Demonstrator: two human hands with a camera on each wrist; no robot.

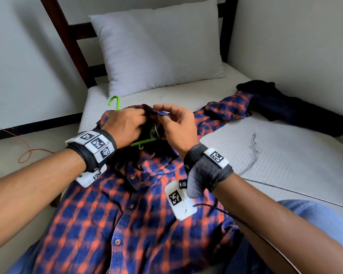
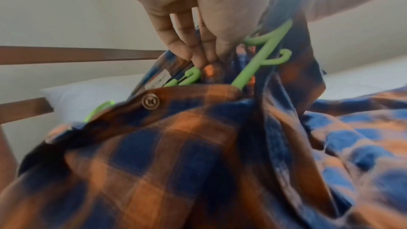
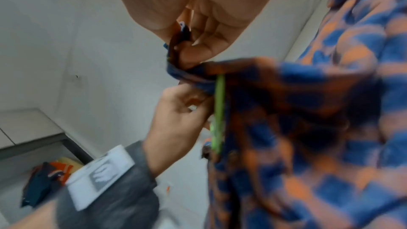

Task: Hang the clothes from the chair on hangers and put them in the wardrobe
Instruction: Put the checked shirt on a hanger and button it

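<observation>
Plaid shirt (image 1: pixel 115 218), blue and orange, lies front-up on the bed (image 1: pixel 285 155), its collar end toward the pillow (image 1: pixel 158 48) and one sleeve flung out to the right. A green hanger (image 1: pixel 115 102) sits inside the collar, its hook poking out toward the pillow and a lower bar showing in the open neck. The left hand (image 1: pixel 125 125) grips the collar, its fingers (image 2: pixel 182 41) curled into the fabric beside the hanger's small inner hooks. The right hand (image 1: pixel 178 127) pinches the other collar edge between thumb and forefinger, lifting it. A dark garment (image 1: pixel 297 107) lies crumpled on the bed at the right, touching the shirt's sleeve. A red cord (image 1: pixel 26 153) trails on the floor at the left.
</observation>
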